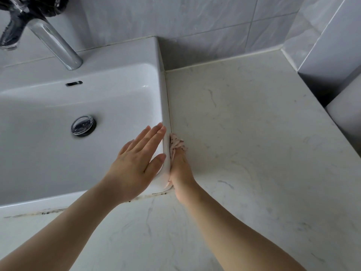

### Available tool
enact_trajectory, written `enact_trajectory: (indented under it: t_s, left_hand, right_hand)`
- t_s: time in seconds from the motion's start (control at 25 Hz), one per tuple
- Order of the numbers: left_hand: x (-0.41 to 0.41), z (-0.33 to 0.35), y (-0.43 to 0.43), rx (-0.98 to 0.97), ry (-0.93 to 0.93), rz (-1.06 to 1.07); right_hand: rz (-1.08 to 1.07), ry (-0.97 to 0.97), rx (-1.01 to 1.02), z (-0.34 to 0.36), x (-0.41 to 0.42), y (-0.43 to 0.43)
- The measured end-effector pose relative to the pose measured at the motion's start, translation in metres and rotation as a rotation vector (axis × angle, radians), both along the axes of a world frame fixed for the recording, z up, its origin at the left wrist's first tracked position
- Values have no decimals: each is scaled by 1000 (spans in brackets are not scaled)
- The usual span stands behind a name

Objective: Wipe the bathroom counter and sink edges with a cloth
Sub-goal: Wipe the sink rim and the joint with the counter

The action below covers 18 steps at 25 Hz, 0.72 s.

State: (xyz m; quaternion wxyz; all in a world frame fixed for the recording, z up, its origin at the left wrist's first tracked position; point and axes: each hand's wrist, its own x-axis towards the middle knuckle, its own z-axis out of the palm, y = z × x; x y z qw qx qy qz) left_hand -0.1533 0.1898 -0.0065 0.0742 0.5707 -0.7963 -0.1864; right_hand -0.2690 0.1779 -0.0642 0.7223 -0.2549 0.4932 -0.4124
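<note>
1. Against the outer right wall of the sink point(163, 106), our right hand point(180, 167) presses a pink cloth point(176, 142) into the seam where the basin meets the counter point(244, 133). The cloth shows beyond the fingertips and again by the wrist. We cannot tell whether the fingers curl round it or lie flat on it.
2. Just across the rim from that grip, our left hand point(134, 165) rests on the sink's edge, fingers straight and together, thumb on the rim, holding nothing.
3. Nearer us than the grip, dark specks point(148, 196) line the joint along the sink's front edge.
4. Left of the grip, inside the basin, sits a chrome drain stopper point(83, 125); beyond it are an overflow slot point(74, 83) and a chrome tap point(56, 44).
5. Right of the grip, the pale marbled counter runs to a grey tiled wall point(195, 22).
</note>
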Motion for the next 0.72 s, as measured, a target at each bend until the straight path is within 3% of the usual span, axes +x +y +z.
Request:
enact_trajectory:
  t_s: [0.08,0.2,0.4,0.6,0.72]
  left_hand:
    - [-1,0,1,-15,-5,6]
    - [-1,-2,0,-26,12,8]
    - [10,0,4,-48,-67,-83]
    - [42,2,18,-98,-167,-237]
    - [69,-1,22,-156,-197,-272]
  right_hand:
    - [-11,-62,74,-3,4,5]
    - [-86,-169,6,10,17,37]
    - [-99,-67,91,8,15,-1]
    - [-371,-137,-41,11,47,53]
    - [-478,-106,-30,6,48,34]
